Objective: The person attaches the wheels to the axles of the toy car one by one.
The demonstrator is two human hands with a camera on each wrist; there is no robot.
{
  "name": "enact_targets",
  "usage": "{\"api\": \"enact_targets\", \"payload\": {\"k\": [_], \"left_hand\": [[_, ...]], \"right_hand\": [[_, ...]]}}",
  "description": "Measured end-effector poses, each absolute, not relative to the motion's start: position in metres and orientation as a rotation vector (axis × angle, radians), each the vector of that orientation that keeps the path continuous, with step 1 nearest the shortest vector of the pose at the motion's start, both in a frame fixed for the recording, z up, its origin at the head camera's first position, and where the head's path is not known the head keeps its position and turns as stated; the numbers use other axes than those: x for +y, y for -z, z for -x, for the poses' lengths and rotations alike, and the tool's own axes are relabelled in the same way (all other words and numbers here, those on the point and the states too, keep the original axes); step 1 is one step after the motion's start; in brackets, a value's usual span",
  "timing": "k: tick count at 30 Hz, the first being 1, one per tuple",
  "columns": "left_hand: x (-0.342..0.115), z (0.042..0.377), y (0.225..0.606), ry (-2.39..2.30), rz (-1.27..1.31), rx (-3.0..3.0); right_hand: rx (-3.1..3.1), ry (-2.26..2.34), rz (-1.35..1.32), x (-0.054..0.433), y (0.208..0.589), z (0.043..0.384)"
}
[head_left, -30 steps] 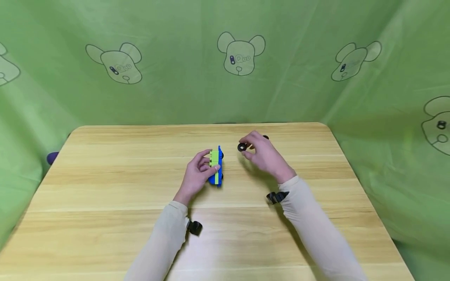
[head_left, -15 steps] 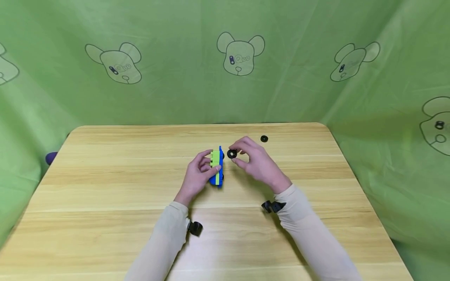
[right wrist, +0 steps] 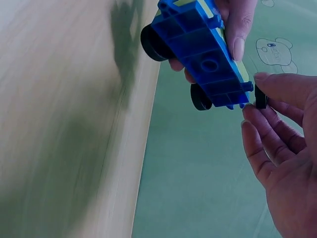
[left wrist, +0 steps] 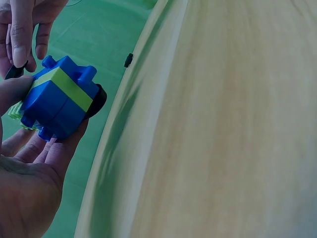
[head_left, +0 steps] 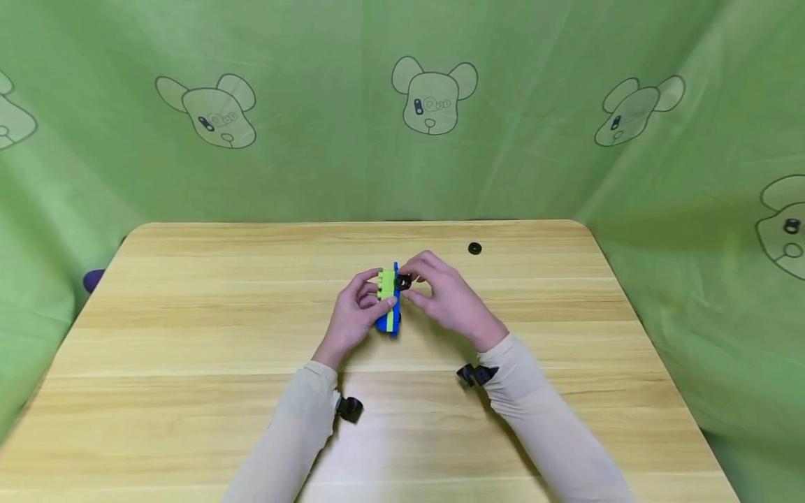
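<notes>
My left hand (head_left: 351, 318) grips a toy car (head_left: 386, 281) of blue and lime-green building blocks, tipped on its side above the table. In the right wrist view the underside of the car (right wrist: 208, 62) shows, with two black wheels (right wrist: 200, 96) along one side. Bare blue axle pegs (right wrist: 247, 86) stick out on the opposite side. Between thumb and fingertips, my right hand (head_left: 449, 302) pinches a loose black wheel (right wrist: 260, 96) right beside one of these pegs. Whether wheel and peg touch I cannot tell.
Another black wheel (head_left: 474, 248) lies flat on the wooden table (head_left: 189, 314), near its far edge. Green curtains (head_left: 314, 154) with printed bear heads surround the table. A purple object (head_left: 93, 281) shows past the left edge.
My right hand has moved left and slightly toward me, carrying the wheel up to the car's side. The wheel on the table has come into full view. My left hand stays nearly still.
</notes>
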State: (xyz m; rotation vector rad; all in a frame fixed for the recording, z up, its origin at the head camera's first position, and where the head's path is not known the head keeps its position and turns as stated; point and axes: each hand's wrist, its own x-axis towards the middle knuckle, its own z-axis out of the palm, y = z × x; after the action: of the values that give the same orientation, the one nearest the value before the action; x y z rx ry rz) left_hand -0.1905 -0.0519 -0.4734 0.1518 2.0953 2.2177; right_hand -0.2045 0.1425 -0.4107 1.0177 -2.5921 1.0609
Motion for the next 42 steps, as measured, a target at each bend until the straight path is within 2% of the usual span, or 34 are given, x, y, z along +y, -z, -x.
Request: {"api": "enact_targets", "payload": {"k": [15,22,36,42], "left_hand": [[-0.053,0.189,0.473,-2.196,-0.171,2.15],[-0.05,0.189,0.472,-2.324,-0.19,2.033],[-0.048,0.19,0.471,-2.377,-0.104,1.941],[-0.049,0.189,0.471,-2.415,-0.116,1.953]], "right_hand": [[-2.595,-0.991,-1.008,0.136,0.416,0.206],[-2.557,-1.02,-1.004,0.134,0.418,0.205],[-2.471,-0.992,-1.053,0.13,0.423,0.203],[-2.516,-1.105,-1.038,0.13,0.422,0.2]]}}
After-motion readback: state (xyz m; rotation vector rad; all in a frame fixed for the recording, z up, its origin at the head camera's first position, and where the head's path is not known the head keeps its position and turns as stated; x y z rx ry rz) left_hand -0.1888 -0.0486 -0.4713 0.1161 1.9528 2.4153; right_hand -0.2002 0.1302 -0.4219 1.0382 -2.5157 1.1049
